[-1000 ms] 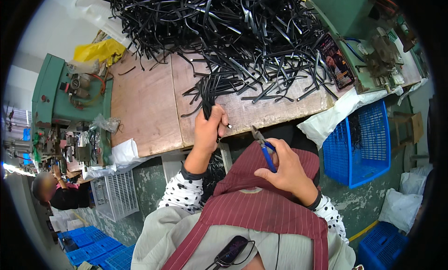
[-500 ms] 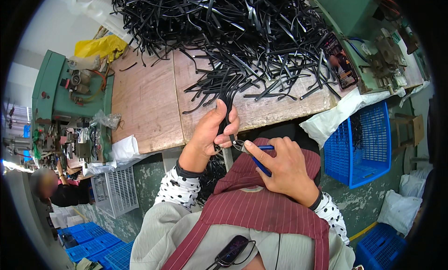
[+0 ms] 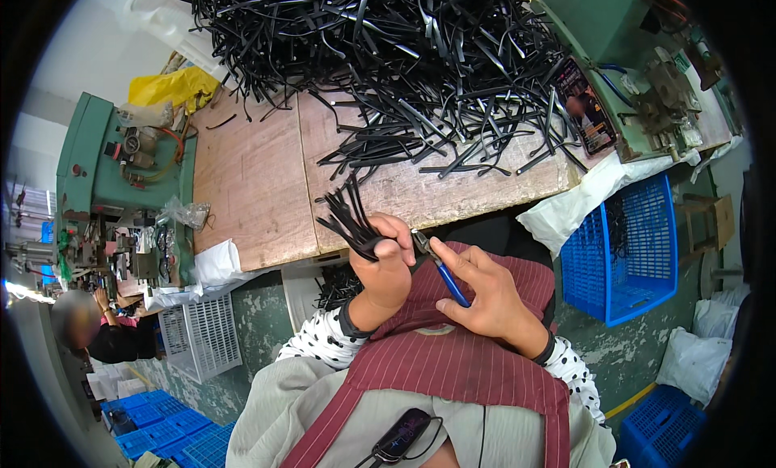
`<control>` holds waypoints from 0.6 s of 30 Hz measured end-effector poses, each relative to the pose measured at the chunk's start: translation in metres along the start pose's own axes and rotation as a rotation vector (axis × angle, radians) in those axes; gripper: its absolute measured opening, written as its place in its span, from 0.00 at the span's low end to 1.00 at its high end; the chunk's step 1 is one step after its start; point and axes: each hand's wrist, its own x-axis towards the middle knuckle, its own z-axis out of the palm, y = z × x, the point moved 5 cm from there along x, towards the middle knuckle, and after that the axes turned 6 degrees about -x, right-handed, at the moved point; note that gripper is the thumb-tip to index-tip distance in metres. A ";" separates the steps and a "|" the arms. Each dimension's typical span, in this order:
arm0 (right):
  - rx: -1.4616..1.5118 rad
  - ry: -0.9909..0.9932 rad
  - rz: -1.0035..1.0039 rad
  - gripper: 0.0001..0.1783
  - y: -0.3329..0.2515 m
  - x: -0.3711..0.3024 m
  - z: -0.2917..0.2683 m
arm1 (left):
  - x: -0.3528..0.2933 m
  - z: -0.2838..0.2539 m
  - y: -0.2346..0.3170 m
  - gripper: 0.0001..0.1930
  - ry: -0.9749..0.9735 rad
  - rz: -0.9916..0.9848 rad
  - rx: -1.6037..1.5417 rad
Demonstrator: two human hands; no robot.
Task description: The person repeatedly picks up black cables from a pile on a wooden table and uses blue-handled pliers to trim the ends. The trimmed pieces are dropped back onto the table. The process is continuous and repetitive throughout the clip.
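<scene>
My left hand [image 3: 383, 276] is closed round a bunch of black eyeglass temples [image 3: 347, 221], held just off the table's front edge. Their curved ends fan out to the upper left; the other ends are hidden behind my fingers. My right hand [image 3: 499, 300] grips cutting pliers [image 3: 451, 284] with blue handles, the metal jaws up by my left fingertips. Whether the jaws touch a temple I cannot tell. Beyond my hands a large heap of similar black temples [image 3: 380, 44] covers the back of the table, with loose ones spilling toward me.
The wooden table [image 3: 250, 177] lies between two green machines, one left [image 3: 93, 161] and one right [image 3: 598, 23]. A blue crate [image 3: 643, 294] stands low on the right, a white crate [image 3: 206, 339] low on the left. A person [image 3: 121, 335] sits at far left.
My left hand has turned, swinging the temples' fanned ends to the left, away from the heap. The pliers now point more steeply upward, with their handles closer together.
</scene>
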 end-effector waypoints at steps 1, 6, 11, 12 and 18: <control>0.014 -0.009 0.012 0.46 0.001 0.000 0.001 | -0.001 0.002 0.001 0.25 -0.007 0.016 0.043; 0.019 -0.047 0.031 0.44 0.008 -0.004 0.003 | 0.010 0.000 -0.005 0.17 0.110 -0.327 -0.062; 0.056 -0.068 0.071 0.44 0.010 -0.005 0.001 | 0.030 -0.004 -0.013 0.19 0.103 -0.569 0.007; 0.069 -0.069 0.081 0.44 0.013 -0.007 0.002 | 0.037 -0.011 -0.021 0.18 0.037 -0.496 0.138; 0.070 -0.090 0.110 0.47 0.017 -0.011 -0.002 | 0.120 0.017 -0.043 0.09 -0.443 0.150 1.120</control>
